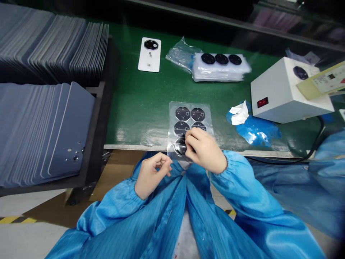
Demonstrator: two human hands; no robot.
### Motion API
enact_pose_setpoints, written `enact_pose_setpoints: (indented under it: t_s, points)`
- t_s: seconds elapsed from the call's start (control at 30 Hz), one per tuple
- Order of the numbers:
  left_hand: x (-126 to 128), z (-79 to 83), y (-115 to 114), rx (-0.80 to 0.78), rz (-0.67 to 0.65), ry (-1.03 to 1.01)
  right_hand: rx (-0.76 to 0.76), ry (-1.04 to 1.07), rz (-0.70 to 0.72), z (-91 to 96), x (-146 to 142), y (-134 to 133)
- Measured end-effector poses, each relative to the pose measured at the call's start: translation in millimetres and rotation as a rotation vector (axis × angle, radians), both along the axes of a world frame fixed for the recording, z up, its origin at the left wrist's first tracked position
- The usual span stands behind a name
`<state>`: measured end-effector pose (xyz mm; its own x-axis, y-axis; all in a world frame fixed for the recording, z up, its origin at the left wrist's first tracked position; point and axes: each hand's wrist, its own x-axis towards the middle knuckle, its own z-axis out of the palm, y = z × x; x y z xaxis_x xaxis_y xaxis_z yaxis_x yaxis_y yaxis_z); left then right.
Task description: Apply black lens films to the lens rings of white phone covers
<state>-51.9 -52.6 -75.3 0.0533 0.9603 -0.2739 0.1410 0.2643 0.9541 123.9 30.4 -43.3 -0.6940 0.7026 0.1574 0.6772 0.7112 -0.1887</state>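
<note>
A clear plastic sheet (172, 106) lies at the front edge of the green bench, partly overhanging it. It bears several black round-cornered camera lens covers (181, 128) in two columns. My right hand (206, 149) is over the sheet's lower right part, its thumb and fingers pinched together and hiding some of the covers. Whatever is between those fingertips does not show. Just off the sheet's lower left corner is my left hand (153, 174), fingers curled and thumb against them. Whether it grips the film's edge or something small I cannot make out.
Racks of blue-grey phone back panels (72, 129) stand at the left. Farther back lie a white phone back (149, 61) and a stack of white sheets (221, 73) with black covers. To the right are a white switch box (283, 90), blue film (256, 129) and crumpled white paper (239, 113).
</note>
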Motion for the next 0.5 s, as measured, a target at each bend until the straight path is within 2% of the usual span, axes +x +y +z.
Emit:
enact_pose_setpoints:
  t_s: [0.23, 0.5]
  points:
    - [-11.4, -19.0, -7.0, -0.101, 0.148, -0.161, 0.103, -0.225, -0.059, 2.6, 17.9, 53.5]
    - [-13.4, -22.2, -6.2, -0.135, 0.227, -0.250, 0.102, -0.327, -0.135, 7.0, 33.6, 110.6]
